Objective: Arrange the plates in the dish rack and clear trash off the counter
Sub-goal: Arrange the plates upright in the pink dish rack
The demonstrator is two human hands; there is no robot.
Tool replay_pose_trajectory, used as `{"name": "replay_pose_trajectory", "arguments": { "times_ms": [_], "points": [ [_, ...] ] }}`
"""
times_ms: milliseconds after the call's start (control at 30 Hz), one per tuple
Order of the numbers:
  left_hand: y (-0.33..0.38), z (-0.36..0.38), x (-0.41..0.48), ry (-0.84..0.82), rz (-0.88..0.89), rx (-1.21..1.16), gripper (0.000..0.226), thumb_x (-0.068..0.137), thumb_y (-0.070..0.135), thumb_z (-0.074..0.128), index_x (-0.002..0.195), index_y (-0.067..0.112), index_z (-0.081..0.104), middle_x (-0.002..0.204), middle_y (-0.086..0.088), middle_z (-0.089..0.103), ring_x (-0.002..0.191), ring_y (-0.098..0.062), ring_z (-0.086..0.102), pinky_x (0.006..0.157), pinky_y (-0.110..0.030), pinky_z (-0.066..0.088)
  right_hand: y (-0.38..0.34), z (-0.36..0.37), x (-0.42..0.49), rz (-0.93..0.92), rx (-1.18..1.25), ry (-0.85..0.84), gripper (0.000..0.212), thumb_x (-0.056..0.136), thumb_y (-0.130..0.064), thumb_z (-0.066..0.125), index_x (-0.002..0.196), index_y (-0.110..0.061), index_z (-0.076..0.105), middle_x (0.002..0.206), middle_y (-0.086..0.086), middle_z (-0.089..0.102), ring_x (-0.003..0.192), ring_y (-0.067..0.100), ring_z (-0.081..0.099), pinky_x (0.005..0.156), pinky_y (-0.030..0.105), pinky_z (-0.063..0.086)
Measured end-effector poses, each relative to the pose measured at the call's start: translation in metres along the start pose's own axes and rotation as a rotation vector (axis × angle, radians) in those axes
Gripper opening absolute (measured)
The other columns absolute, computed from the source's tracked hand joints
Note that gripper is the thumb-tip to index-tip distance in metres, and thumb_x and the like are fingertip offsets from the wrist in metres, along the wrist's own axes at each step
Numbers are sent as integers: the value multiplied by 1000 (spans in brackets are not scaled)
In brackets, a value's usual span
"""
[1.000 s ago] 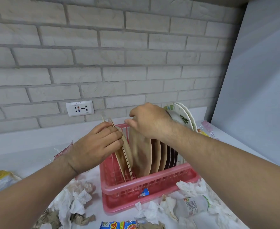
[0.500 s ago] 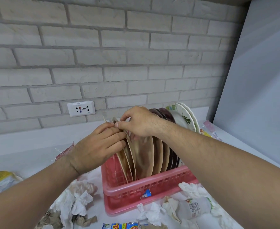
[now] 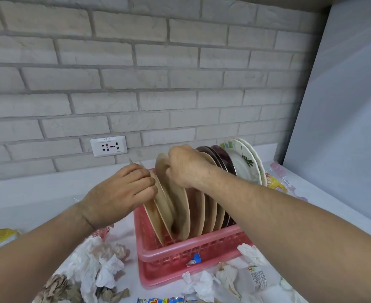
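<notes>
Tan plate (image 3: 180,213): stands on edge in the pink dish rack (image 3: 180,255), tilted to the left. It looks stiff and light with a smooth face, so it may well slide sideways along the slots. The top rim is the safest place to hold it.
Right hand (image 3: 189,169): directly above that plate, fingers curled over its top rim and gripping it.
Left-end tan plates (image 3: 155,219): just left of the gripped plate, leaning left, their top edges under the left hand.
Left hand (image 3: 118,193): fingers bunched together, pinching those top edges. It sits just left of the right hand and slightly lower, nearly touching it.
Dark plates (image 3: 222,157): upright, just beyond the right wrist.
Floral plates (image 3: 244,165): at the rack's far end, to the right of the right wrist. They are probably heavier and easier to chip.
Crumpled tissues (image 3: 92,263): on the counter below the left forearm, beside the rack. They are soft and easy to scoop up.
Plastic bottle (image 3: 256,278): lies among more tissues below the right forearm.
Progress: the plates are nearly sorted; the trash is not yet cleared.
</notes>
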State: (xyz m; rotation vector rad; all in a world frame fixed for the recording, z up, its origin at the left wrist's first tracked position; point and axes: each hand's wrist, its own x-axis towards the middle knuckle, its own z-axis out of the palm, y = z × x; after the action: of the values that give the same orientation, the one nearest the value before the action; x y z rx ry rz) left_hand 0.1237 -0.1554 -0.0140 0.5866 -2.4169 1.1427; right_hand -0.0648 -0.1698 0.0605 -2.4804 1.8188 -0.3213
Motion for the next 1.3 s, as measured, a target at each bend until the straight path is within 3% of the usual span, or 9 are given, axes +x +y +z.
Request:
{"name": "replay_pose_trajectory", "arguments": {
  "times_ms": [100, 200, 400, 467, 567, 767, 933, 1133, 1300],
  "points": [
    [-7, -7, 3, 6, 3, 10, 25, 96, -4, 42, 91, 5, 65, 92, -10, 66, 91, -31, 63, 96, -41, 43, 3, -16, 2, 60, -19, 47, 2, 91, -10, 62, 90, -9, 60, 83, 6, 61, 68, 18, 60, 49, 26, 46],
    [-18, -14, 6, 4, 28, 34, 25, 96, -4, 42, 90, 6, 64, 93, -12, 65, 92, -31, 62, 96, -43, 43, 5, -26, 1, 81, -35, 78, 8, 88, -7, 65, 95, -7, 61, 87, 7, 62, 73, 19, 63, 49, 26, 48],
    [-33, -23, 10, -15, 61, 55, 26, 97, -3, 41, 90, 5, 65, 94, -14, 65, 92, -32, 62, 96, -46, 45, 7, -1, -4, 23, -62, 93, 19, 90, -4, 56, 73, -12, 50, 70, 2, 51, 61, 18, 53, 58, 31, 50],
    [-33, -24, 9, -25, 71, 58, 24, 96, -3, 42, 91, 5, 64, 95, -13, 65, 93, -32, 62, 97, -46, 44, 6, 7, -3, 4, -82, 88, 11, 88, -1, 55, 87, -12, 55, 68, 2, 47, 66, 20, 55, 59, 31, 48],
    [-31, -23, 6, -51, 79, 65, 20, 95, -3, 44, 95, 6, 62, 98, -12, 65, 95, -31, 62, 99, -46, 43, 7, 18, -2, -38, -144, 85, 27, 84, 1, 58, 108, -11, 53, 72, 3, 50, 73, 22, 55, 63, 31, 44],
    [-33, -29, 5, -71, 72, 72, 25, 96, -4, 40, 95, 5, 63, 99, -12, 65, 96, -31, 61, 100, -45, 42, 15, 9, -8, -153, -283, 42, 35, 85, 4, 51, 110, -15, 66, 86, 5, 58, 61, 20, 47, 54, 30, 40],
    [-34, -32, 8, -69, 61, 79, 25, 97, -4, 38, 96, 6, 61, 99, -12, 65, 96, -31, 61, 102, -44, 39, 17, 4, -15, -181, -368, 155, 26, 93, -6, 49, 115, -11, 62, 101, 7, 32, 67, 22, 40, 57, 35, 39],
    [-35, -35, 15, -27, 36, 77, 27, 97, -4, 39, 92, 4, 64, 95, -13, 65, 90, -32, 62, 95, -46, 45, 11, 1, -32, -286, 138, 135, 30, 92, -27, 43, 111, -20, 65, 111, 0, 67, 105, 25, 60, 89, 36, 49],
    [-42, -35, 18, 15, -19, 82, 28, 98, -5, 36, 93, 2, 63, 95, -14, 65, 89, -33, 61, 93, -45, 45, 7, 10, -58, -302, 319, -95, 65, 83, -40, 64, 139, -17, 42, 141, -2, 45, 128, 18, 44, 106, 32, 40]
  ]
}}
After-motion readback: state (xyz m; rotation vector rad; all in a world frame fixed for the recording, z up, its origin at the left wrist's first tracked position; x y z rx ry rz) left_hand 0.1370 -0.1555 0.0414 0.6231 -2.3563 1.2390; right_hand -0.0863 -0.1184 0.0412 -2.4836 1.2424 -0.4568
